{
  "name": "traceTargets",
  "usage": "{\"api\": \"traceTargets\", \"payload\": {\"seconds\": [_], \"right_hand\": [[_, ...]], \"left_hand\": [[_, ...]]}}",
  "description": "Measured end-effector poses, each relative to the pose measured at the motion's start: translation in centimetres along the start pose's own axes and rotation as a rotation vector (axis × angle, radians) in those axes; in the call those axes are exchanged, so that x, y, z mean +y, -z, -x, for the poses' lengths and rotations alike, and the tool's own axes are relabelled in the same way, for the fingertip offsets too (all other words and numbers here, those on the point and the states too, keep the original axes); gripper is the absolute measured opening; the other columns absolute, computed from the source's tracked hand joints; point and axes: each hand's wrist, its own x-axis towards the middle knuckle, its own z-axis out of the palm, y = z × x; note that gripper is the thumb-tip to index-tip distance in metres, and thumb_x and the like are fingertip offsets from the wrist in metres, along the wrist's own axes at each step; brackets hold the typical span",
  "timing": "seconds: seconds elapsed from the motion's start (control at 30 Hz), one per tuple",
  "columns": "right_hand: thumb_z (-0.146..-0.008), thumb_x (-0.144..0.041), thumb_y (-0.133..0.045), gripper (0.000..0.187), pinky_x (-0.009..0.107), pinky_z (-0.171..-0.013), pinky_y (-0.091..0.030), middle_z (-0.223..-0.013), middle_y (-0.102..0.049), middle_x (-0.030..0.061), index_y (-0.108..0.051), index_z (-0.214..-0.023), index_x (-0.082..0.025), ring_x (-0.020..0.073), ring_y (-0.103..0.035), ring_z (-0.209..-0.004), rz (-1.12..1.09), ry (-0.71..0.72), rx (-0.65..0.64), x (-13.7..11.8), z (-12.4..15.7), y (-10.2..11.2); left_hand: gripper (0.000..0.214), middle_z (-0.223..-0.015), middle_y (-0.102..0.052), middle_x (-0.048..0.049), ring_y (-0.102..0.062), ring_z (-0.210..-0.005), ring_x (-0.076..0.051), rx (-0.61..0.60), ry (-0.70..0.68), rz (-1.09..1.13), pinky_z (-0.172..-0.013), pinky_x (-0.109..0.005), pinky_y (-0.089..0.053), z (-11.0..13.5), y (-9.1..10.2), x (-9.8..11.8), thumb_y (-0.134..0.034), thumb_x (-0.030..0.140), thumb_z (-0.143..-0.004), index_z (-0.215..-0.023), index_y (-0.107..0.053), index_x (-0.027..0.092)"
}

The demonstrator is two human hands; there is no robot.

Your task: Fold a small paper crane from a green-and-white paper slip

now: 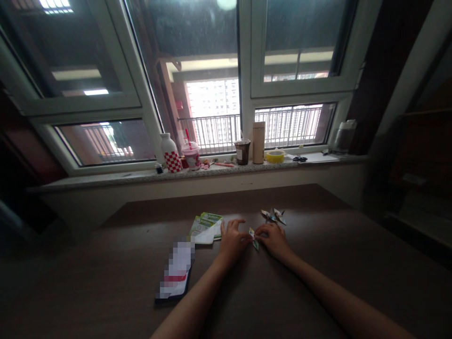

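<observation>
On the dark wooden table point(318, 263), my left hand point(233, 241) and my right hand point(274, 240) meet over a small folded paper piece point(253, 238) with coloured print. Both hands pinch it, fingers curled, one on each side. Just beyond my right hand lie two finished folded paper figures point(274, 216). Left of my left hand sits a small stack of green-and-white paper sheets point(205, 228).
A phone point(175, 274) with a blurred screen lies on the table at the left. The window sill point(106, 178) holds a red-checked bottle point(171, 153), a pink cup point(191, 155), a dark cup point(242, 151), a tall flask point(258, 142), yellow tape point(274, 156) and scissors point(300, 158).
</observation>
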Motion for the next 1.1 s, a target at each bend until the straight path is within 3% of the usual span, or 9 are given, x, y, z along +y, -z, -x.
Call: {"api": "traceTargets", "payload": {"seconds": [0.2, 0.5, 0.7, 1.1], "right_hand": [[-0.085, -0.031, -0.058, 0.017, 0.048, -0.107, -0.024, -0.105, -0.074, 0.0001, -0.075, -0.084, -0.028, 0.026, -0.055, -0.115, -0.013, 0.007, 0.031, 0.0, 0.2, -0.2], [-0.087, -0.033, -0.058, 0.018, 0.05, -0.109, -0.02, -0.104, -0.072, 0.0013, -0.074, -0.081, -0.026, 0.0249, -0.056, -0.113, 0.05, 0.018, 0.056, -0.6, 0.4, -0.1], [-0.09, -0.034, -0.055, 0.021, 0.046, -0.105, -0.026, -0.105, -0.068, 0.0044, -0.072, -0.083, -0.023, 0.0257, -0.053, -0.113, 0.141, -0.012, 0.045, -0.8, 0.1, -0.5], [-0.091, -0.026, -0.056, 0.016, 0.05, -0.106, -0.024, -0.113, -0.065, 0.0074, -0.071, -0.094, -0.022, 0.0291, -0.047, -0.119, 0.237, -0.007, 0.021, -0.8, -0.2, -1.1]], "left_hand": [[0.007, -0.133, -0.057, -0.0035, -0.046, -0.13, -0.025, 0.025, -0.008, 0.006, -0.118, -0.063, -0.011, -0.1, -0.3, -0.1, -0.072, 0.032, -0.082, -0.085, -0.078, 0.034], [0.009, -0.14, -0.051, -0.0035, -0.04, -0.134, -0.03, 0.014, 0.262, 0.126, -0.115, -0.064, -0.019, -0.2, -0.2, 0.8, -0.07, 0.035, -0.082, -0.084, -0.079, 0.033], [0.008, -0.147, -0.048, -0.0013, -0.03, -0.141, -0.032, 0.031, 0.221, 0.085, -0.115, -0.071, -0.005, -0.1, 0.0, 1.2, -0.071, 0.035, -0.081, -0.081, -0.078, 0.032], [0.009, -0.148, -0.047, -0.0038, -0.033, -0.14, -0.03, 0.079, 0.246, 0.061, -0.115, -0.07, -0.01, -0.1, -0.9, 1.7, -0.068, 0.029, -0.083, -0.078, -0.074, 0.025]]}}
